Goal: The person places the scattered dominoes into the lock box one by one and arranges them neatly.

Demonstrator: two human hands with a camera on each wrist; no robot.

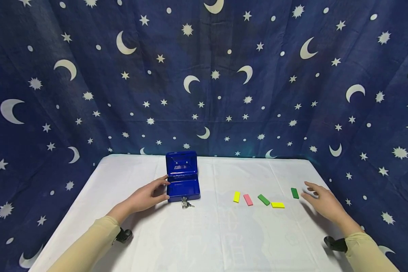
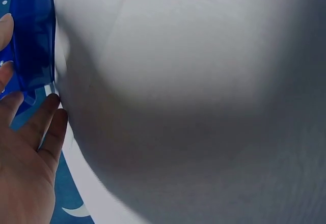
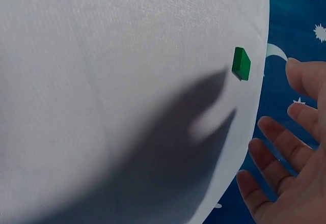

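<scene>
A blue metal cash box (image 1: 183, 187) stands on the table with its lid (image 1: 181, 163) raised at the back. My left hand (image 1: 146, 195) is at the box's left side, fingers and thumb spread along its edge; the left wrist view shows the fingertips (image 2: 53, 99) close by the blue wall. A small lock with keys (image 1: 186, 204) hangs at the box's front. Over on the right, my right hand (image 1: 324, 202) hovers with fingers apart beside a dark green block (image 1: 294, 193). That green block (image 3: 241, 64) lies flat, with nothing in the hand.
Between box and right hand lie a yellow block (image 1: 236, 197), a pink block (image 1: 248, 200), another green block (image 1: 263, 200) and a second yellow block (image 1: 277, 205). A white cloth (image 1: 204, 241) covers the table. A dark blue curtain (image 1: 221, 90) with moons and stars surrounds it.
</scene>
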